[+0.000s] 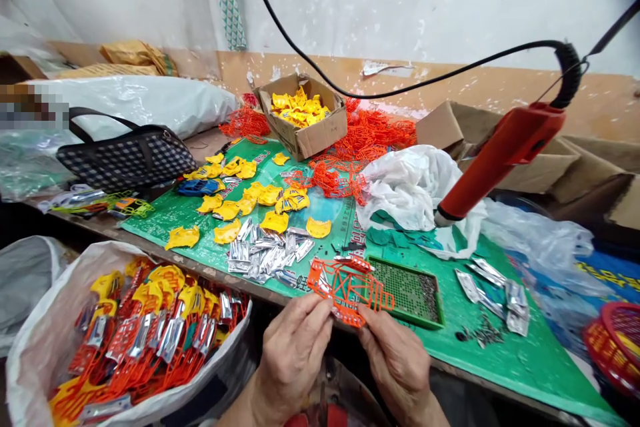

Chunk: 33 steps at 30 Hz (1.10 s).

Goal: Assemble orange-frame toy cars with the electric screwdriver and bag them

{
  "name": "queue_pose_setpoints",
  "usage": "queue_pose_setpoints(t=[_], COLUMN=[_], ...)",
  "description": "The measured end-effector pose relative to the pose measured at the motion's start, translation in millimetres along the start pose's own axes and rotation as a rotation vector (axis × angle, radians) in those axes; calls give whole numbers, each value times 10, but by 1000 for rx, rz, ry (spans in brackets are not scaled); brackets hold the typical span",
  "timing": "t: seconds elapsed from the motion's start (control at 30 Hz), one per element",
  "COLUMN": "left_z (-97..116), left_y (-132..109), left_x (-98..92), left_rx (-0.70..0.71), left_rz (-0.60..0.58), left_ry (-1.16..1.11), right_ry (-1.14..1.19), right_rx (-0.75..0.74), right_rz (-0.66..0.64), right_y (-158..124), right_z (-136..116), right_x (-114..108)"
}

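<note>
Between my two hands I hold an orange plastic lattice frame [345, 283], tilted over the table's front edge. My left hand [297, 333] pinches its left lower corner. Its near right edge is gripped by the thumb and fingers of my right hand [395, 353]. Just behind the frame lies a green tray [400, 280] with small dark screws at its right end. Silvery pieces [267, 250] are heaped to the left, with yellow plastic shells [275, 221] beyond them. A red electric screwdriver [500, 163] hangs at the right from a black cable.
A white sack [35, 333] of assembled orange, yellow and silver pieces stands front left. A cardboard box [320, 137] of yellow shells sits at the back, near piled orange frames [383, 127]. White plastic bags [405, 180], a checked bag [125, 153] and loose screws [483, 332] lie around.
</note>
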<state>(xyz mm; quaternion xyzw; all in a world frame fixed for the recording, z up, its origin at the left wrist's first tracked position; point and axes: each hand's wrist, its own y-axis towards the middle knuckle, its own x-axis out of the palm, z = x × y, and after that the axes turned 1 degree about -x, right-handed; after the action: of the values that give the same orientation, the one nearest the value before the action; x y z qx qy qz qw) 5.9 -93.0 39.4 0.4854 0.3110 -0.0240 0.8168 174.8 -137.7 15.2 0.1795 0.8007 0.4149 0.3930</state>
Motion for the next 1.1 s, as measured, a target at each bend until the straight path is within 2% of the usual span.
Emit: queue_pose_setpoints(t=[0.3, 0.5, 0.63, 0.8, 0.97, 1.1], left_z=[15, 89, 62, -9, -2, 35], left_y=[80, 132, 175, 209, 224, 221], left_x=[-93, -118, -160, -202, -213, -220], left_rx=[56, -32, 7, 70, 63, 99], left_rz=[-117, -115, -111, -274, -372, -357], left_ry=[161, 279, 137, -114, -175, -176], right_ry=[-46, -85, -74, 12, 85, 101], right_rx=[-152, -209, -210, -154, -118, -120], right_rz=[-99, -159, -194, -235, -227, -218], right_y=[132, 201, 221, 173, 86, 23], right_z=[96, 70, 50, 66, 80, 75], right_x=[-88, -137, -183, -226, -237, -260])
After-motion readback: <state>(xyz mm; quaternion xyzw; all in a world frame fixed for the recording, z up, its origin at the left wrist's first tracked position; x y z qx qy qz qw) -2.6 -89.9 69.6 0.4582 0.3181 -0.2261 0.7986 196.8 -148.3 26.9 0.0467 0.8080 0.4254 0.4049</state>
